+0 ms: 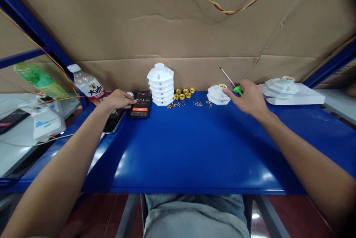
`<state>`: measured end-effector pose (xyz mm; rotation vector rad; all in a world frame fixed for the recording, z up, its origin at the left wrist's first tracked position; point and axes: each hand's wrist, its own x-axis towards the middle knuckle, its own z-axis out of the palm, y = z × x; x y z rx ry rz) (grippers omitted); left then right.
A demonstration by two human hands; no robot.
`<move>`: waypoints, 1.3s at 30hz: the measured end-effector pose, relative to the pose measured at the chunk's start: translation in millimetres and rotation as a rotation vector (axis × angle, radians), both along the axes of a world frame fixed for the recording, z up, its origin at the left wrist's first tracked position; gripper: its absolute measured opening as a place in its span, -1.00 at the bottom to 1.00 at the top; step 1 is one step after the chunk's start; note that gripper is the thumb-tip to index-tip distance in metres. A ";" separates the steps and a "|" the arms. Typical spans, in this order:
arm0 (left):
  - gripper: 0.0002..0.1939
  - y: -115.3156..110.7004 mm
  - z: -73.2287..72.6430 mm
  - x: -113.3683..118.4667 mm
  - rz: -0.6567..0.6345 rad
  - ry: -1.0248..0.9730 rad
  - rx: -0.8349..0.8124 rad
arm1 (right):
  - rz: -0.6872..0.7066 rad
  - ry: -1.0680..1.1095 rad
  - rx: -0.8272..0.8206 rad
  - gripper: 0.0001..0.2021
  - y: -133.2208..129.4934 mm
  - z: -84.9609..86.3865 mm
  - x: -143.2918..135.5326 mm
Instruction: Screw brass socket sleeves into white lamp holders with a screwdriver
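My right hand (247,97) is closed around a screwdriver with a green handle (238,90); its thin metal shaft slants up and left. Just left of that hand lies a small stack of white octagonal plastic parts (218,96) with a gold-coloured piece on top. My left hand (118,101) reaches over a dark device (113,124), fingers stretched toward a phone (139,110) that shows a running timer. Its fingertips are at the phone's left edge, and nothing shows in its grasp.
A tall stack of white octagonal parts (160,86) stands beside the phone. Several gold cups (182,96) and small loose screws (174,105) lie nearby. More white parts (282,88) rest on a white box (300,95) at right. A bottle (88,84) and power strip (48,121) are left.
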<state>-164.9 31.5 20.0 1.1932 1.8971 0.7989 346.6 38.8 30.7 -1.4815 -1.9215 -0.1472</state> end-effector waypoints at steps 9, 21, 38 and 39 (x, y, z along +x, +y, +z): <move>-0.88 8.0 14.4 7.7 -0.198 0.699 0.010 | 0.011 -0.012 0.010 -0.53 -2.7 2.8 -0.6; -0.17 -45.2 12.3 67.3 -0.221 0.867 -0.026 | 0.023 -0.001 -0.011 -0.54 -3.2 1.2 -1.2; -0.25 -61.5 3.6 72.7 -0.190 0.927 -0.033 | 0.051 -0.008 -0.036 -0.56 -3.6 0.8 -1.1; -0.25 -62.5 3.7 72.8 -0.188 0.930 -0.031 | 0.049 -0.008 -0.038 -0.56 -3.8 0.8 -1.2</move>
